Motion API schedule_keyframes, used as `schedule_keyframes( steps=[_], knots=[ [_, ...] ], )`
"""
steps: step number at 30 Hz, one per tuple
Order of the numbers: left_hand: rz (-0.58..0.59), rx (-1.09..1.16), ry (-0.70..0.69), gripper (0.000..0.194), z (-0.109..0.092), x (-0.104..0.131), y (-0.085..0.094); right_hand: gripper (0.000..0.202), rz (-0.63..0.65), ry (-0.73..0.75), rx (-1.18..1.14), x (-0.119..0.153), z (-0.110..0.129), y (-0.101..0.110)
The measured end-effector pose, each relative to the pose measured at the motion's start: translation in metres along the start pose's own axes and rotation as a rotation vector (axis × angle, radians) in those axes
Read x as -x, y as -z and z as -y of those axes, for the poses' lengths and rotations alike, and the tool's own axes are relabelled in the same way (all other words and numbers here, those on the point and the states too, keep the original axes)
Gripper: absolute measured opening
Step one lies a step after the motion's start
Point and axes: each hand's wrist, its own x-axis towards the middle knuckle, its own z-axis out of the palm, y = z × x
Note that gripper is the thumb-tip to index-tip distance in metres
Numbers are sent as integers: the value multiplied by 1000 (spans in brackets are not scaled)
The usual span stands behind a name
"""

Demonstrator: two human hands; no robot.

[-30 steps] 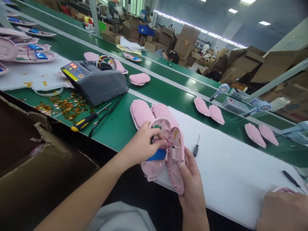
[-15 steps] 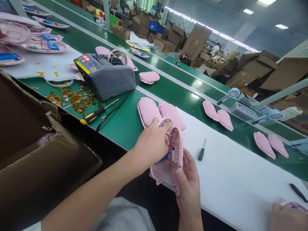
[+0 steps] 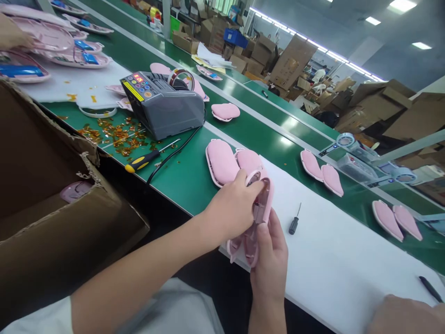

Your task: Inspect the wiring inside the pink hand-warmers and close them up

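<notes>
My right hand point(image 3: 271, 250) grips a pink plastic shell half point(image 3: 267, 204), its thumb on the inner side and its fingers behind. My left hand point(image 3: 231, 208) is closed on the facing half, with thumb and forefinger near the rounded top end. The two halves stand on edge, close together, with a narrow gap between them. My left fingers hide most of the inside, including any wires. Just behind, two pink padded shells point(image 3: 220, 162) lie side by side, touching or nearly touching my left fingers.
A grey tape dispenser point(image 3: 167, 104), a yellow-black screwdriver point(image 3: 142, 161) and amber tape scraps point(image 3: 118, 137) are on the green bench to the left. A small dark screwdriver point(image 3: 295, 221) lies on the white sheet point(image 3: 323, 260). Co-workers' hands show at upper left point(image 3: 14, 35) and lower right point(image 3: 405, 315).
The two shell halves have come closer together, hiding the wires and blue part. A co-worker's hand has appeared at upper left. The view has shifted slightly.
</notes>
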Motion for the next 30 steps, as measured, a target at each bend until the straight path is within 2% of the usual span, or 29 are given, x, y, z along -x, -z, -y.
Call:
schedule_keyframes(
  steps=[3,5,11,16,21,23,26,30],
  knots=[
    [-17,257,-19,75,7,1,-5,53,-28,21,-11,-2,-2,2],
    [-53,404,-11,81,12,2,-10,54,-23,39,-31,-4,-5,6],
    [-164,625,8,53,18,1,-19,51,-1,105,4,-9,-8,8],
    [-1,1099,140,53,21,-2,-20,46,-1,53,-5,-12,0,4],
    [-1,1546,236,41,23,-7,-27,41,60,56,29,-17,4,6],
    [36,1705,253,35,22,-8,-31,39,87,81,28,-20,3,7],
    [80,1812,283,40,20,-9,-35,36,107,96,26,-24,1,8],
    [64,1798,265,48,16,-8,-37,41,88,110,101,-21,2,5]
  ],
)
